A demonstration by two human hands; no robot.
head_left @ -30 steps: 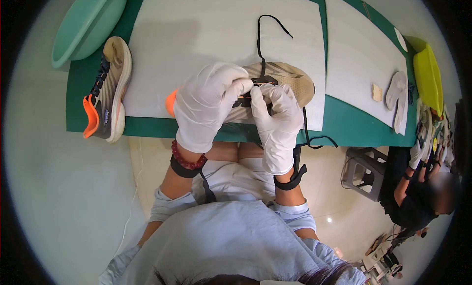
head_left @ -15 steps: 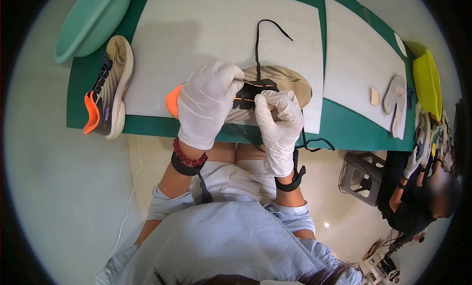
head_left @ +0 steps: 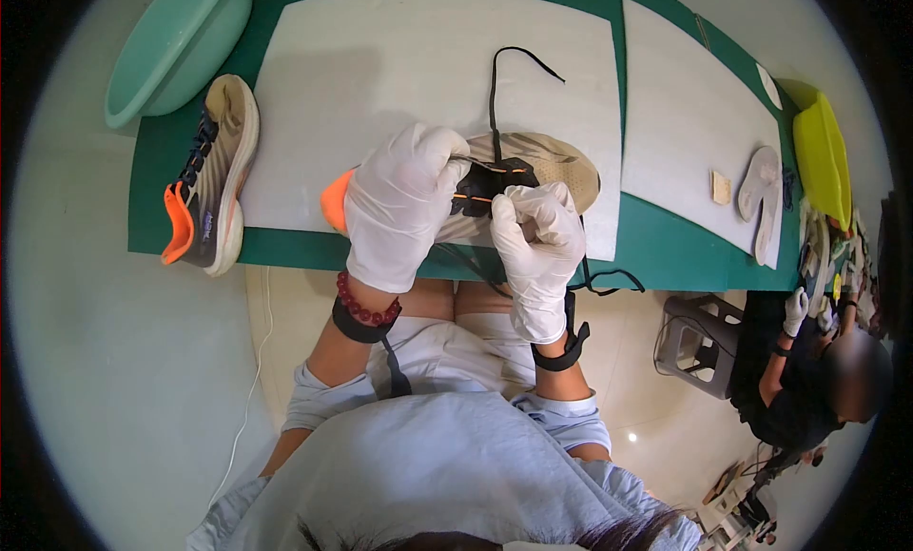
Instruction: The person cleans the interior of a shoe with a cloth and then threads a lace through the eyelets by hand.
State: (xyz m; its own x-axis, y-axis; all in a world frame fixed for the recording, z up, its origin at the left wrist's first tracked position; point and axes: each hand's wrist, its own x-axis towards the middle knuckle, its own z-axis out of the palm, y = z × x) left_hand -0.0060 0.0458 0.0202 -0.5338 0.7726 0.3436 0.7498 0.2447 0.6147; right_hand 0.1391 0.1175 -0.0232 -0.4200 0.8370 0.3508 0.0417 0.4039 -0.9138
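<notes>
A beige running shoe (head_left: 563, 171) with an orange heel lies sideways on the white board, toe to the right. My gloved left hand (head_left: 404, 204) covers its rear part. Thumb and fingers there are closed on a thin dark strand, seemingly the shoelace, at the black lacing area. My gloved right hand (head_left: 540, 251) pinches at the near row of eyelets; what sits between its fingertips is hidden. One end of the black shoelace (head_left: 494, 95) stretches across the board beyond the shoe. Another length (head_left: 613, 287) hangs by the table's front edge, beside my right hand.
A matching shoe (head_left: 221, 180) stands at the left, near a mint-green basin (head_left: 181, 52). On the right, a second white board (head_left: 689, 104) carries insole-like pieces (head_left: 761, 185) and a small tan block (head_left: 721, 188). Beyond are a yellow bin (head_left: 823, 161), a grey stool (head_left: 694, 342) and a co-worker (head_left: 789, 389).
Both my hands stay at the lacing area, with only slight finger shifts; a bit more of the orange stripe shows. The view has shifted slightly. The co-worker's gloved hand has moved a little.
</notes>
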